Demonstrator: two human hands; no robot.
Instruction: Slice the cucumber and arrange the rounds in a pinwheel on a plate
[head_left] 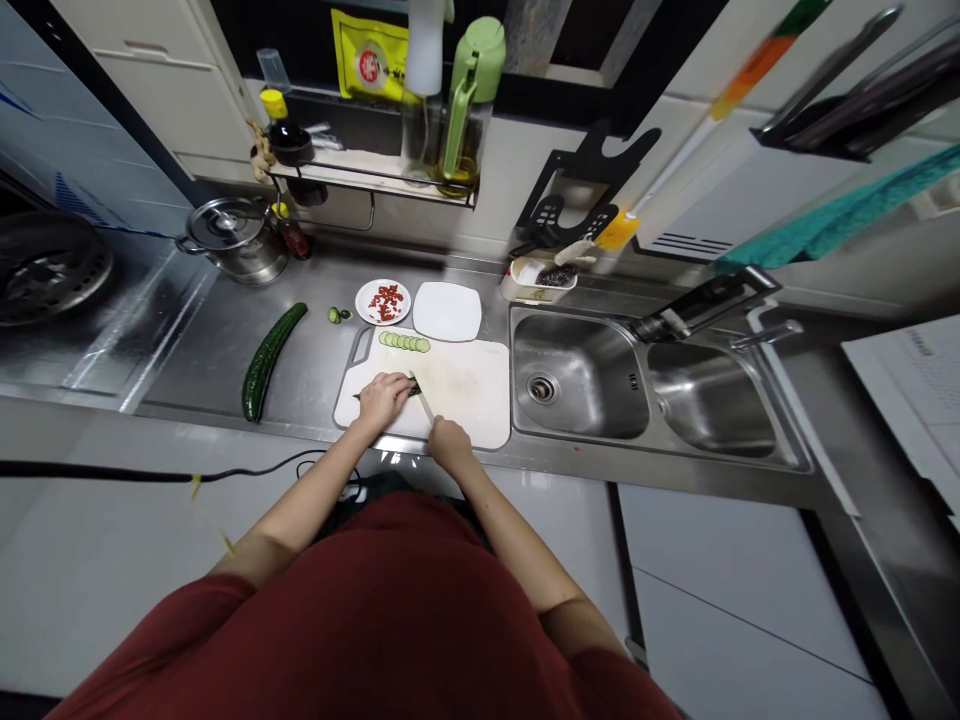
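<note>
My left hand presses down on a dark green piece of cucumber on the white cutting board; most of the piece is hidden under the fingers. In my right hand is a knife, its blade angled up and left against the cucumber beside my left fingertips. A row of thin cucumber slices lies along the board's far edge. Behind the board stand a round plate of chopped red pieces and a white square plate.
A whole cucumber and small cucumber ends lie left of the board. Farther back stands a lidded steel pot. The double sink borders the board on the right. Bottles line a wall shelf above.
</note>
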